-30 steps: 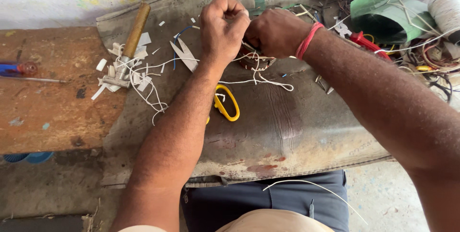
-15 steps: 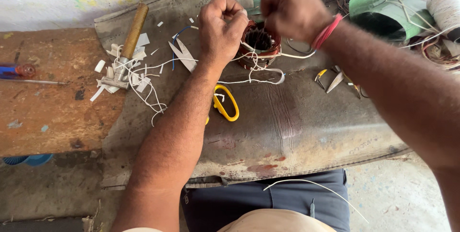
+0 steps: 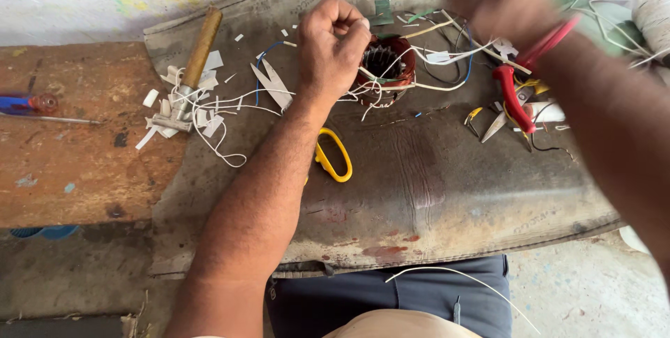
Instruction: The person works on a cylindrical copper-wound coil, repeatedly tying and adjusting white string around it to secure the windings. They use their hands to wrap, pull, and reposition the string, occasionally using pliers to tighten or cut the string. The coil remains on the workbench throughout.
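A round motor stator (image 3: 388, 64) with copper windings and loose white wires lies at the far middle of a dark rubber mat (image 3: 433, 198). My left hand (image 3: 333, 43) is a closed fist pressed against the stator's left rim, gripping it there. My right hand (image 3: 508, 2) is raised up and to the right of the stator and is blurred by motion, with a red band on its wrist. A cream wire (image 3: 427, 29) runs from the stator toward that hand. The blur hides whether the fingers hold it.
Yellow-handled scissors (image 3: 333, 159) lie under my left forearm. A wooden-handled tool (image 3: 201, 46) sits among white scraps at left, red-handled pliers (image 3: 514, 99) at right. A screwdriver (image 3: 29, 104) rests on the wooden bench (image 3: 70, 163). A thread spool (image 3: 653, 18) stands far right.
My right hand has left the stator and swung up and to the right, uncovering the winding. My left fist has stayed at the stator's left side.
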